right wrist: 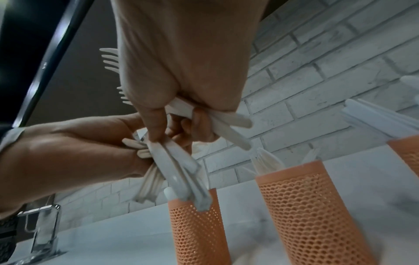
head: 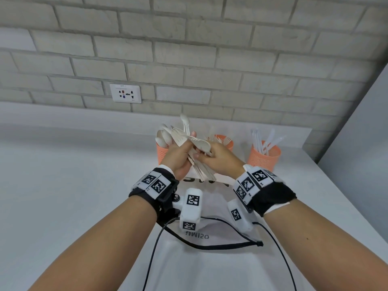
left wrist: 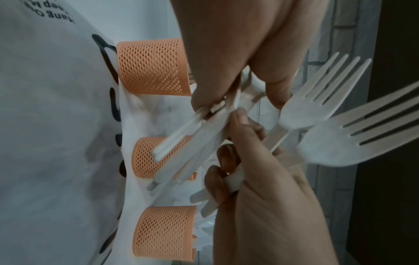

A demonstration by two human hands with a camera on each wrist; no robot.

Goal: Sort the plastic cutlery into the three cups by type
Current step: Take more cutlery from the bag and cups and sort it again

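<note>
left hand (head: 180, 153): fingers curled round a mixed bundle (head: 184, 141) of white plastic cutlery, held up over the worktop (head: 73, 175) in front of the left cup.
bundle: spoon bowls fan out at its left, a fork head sits in the middle, handles hang down between the palms; pieces overlap too much to count.
right hand (head: 218, 157): fingers pinch two forks (left wrist: 322, 105) by their handles, drawing them out of the bundle; the tines point away from the cups in the left wrist view.
handling: probably very light, thin and a little springy, with smooth handles that slide over one another; tines likely to catch on neighbours. Best taken low on the handle, one type at a time, with the left hand squeezing enough that the rest do not slip out.
left cup (head: 162, 154): orange mesh, mostly hidden behind the hands; contents cannot be told.
middle cup (head: 227, 143): orange mesh, fork tines show above the rim; number unclear.
right cup (head: 263, 157): orange mesh, holds several long pale pieces standing upright, probably knives.
cups: three, in a row along the wall side of the worktop.
bag (head: 210, 259): one white printed bag lying under the wrists.
</note>
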